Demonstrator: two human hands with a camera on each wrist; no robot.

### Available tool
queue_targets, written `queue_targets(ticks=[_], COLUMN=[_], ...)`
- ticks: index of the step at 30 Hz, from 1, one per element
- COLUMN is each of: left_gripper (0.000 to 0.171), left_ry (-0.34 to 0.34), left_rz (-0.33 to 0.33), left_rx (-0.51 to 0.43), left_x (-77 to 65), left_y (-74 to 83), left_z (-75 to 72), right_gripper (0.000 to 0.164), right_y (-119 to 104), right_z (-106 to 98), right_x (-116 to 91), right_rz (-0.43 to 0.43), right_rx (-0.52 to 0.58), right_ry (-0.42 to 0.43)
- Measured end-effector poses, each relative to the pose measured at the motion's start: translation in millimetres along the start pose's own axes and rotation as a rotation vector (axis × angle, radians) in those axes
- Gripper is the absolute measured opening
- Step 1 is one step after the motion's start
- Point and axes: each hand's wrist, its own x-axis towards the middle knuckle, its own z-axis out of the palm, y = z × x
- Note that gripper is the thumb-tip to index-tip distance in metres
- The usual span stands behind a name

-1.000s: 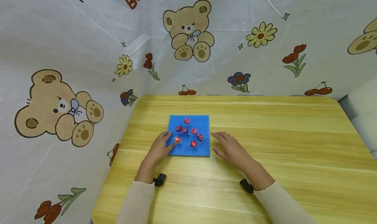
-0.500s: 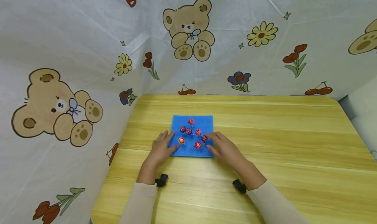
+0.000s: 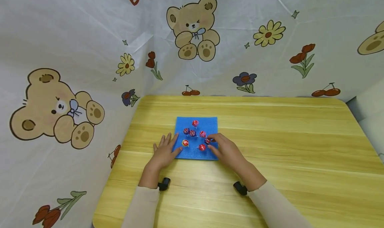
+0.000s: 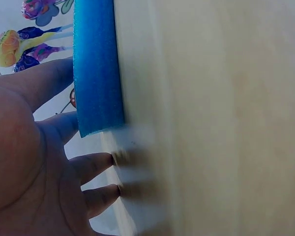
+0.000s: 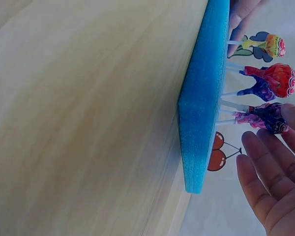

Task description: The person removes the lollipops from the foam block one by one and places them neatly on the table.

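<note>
A thick blue foam block (image 3: 192, 155) lies on the table with several wrapped lollipops standing in it by their sticks. My left hand (image 3: 163, 153) rests at the block's left edge, fingers spread, with thumb and index finger over the foam. At the right side, my right hand (image 3: 228, 152) pinches the wrapped head of a dark lollipop (image 5: 269, 118) between thumb and fingers. Its white stick still enters the foam in the right wrist view. Close by are a red lollipop (image 3: 202, 147) and a pink one (image 3: 202, 134). A yellow-and-red lollipop (image 3: 185, 143) stands nearer my left hand.
Two purple lollipops (image 3: 192, 133) and a red-pink one (image 3: 195, 123) stand farther back in the foam. The wooden table (image 3: 279, 134) extends to the right. A white cloth (image 3: 120, 18) printed with bears and flowers hangs behind and along the left.
My right hand has moved left from beside the block and closed its fingertips on the dark lollipop. The block and my left hand have shifted slightly to the right.
</note>
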Motion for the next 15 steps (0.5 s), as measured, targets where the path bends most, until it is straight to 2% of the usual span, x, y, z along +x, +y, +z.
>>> queue_targets(ticks=[5,15], left_gripper=[0.073,0.073], left_ry=[0.000,-0.003], left_rz=[0.007,0.003], left_rx=[0.015,0.011], left_x=[0.1,1.2], left_y=[-1.2,-3.4], left_z=[0.6,-1.0], right_gripper=[0.035,0.033], right_y=[-1.9,1.2], right_z=[-0.3,-1.5], right_x=[1.9,1.1], right_rz=[0.032,0.022], right_rx=[0.013,0.061], right_ry=[-0.003,0.030])
